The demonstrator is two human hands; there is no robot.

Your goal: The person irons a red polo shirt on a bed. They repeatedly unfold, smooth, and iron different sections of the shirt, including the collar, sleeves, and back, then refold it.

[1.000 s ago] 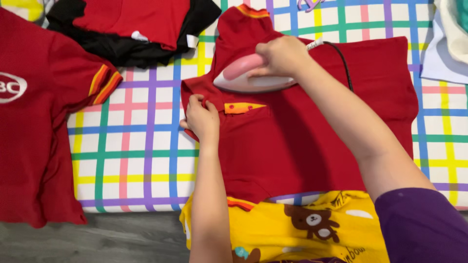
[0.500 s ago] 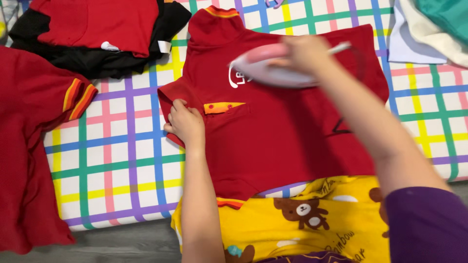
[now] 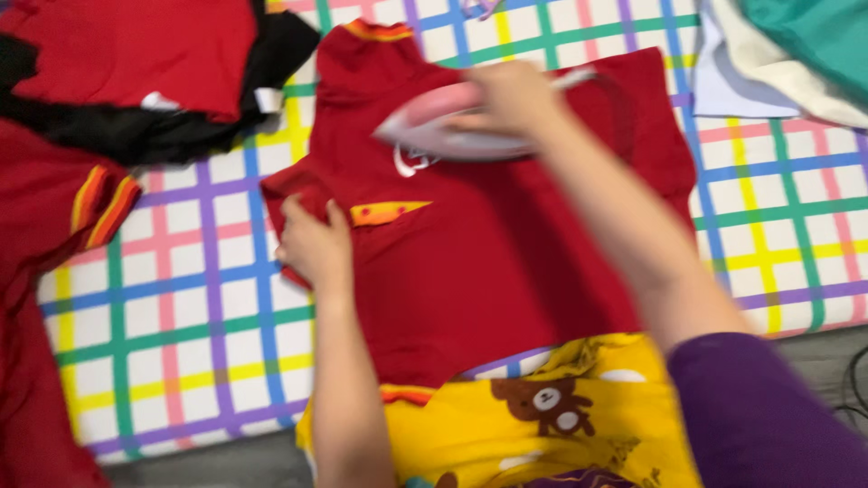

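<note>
A red shirt (image 3: 506, 253) with orange and yellow trim lies flat on a checked ironing mat (image 3: 181, 298). My right hand (image 3: 511, 95) grips the pink handle of a white and pink iron (image 3: 434, 126), which rests on the shirt's upper part near a white logo. My left hand (image 3: 312, 244) presses down the shirt's left edge beside an orange pocket trim. The picture is blurred by motion.
A second red shirt (image 3: 36, 271) lies at the left. Folded red and black clothes (image 3: 154, 81) sit at the top left, white and teal cloth (image 3: 787, 54) at the top right. A yellow garment with bear prints (image 3: 533, 425) covers my lap. Grey floor borders the mat.
The iron slid right across the shirt, uncovering the white logo, then moved back left over it. My left hand kept holding the shirt's edge. The view shifted.
</note>
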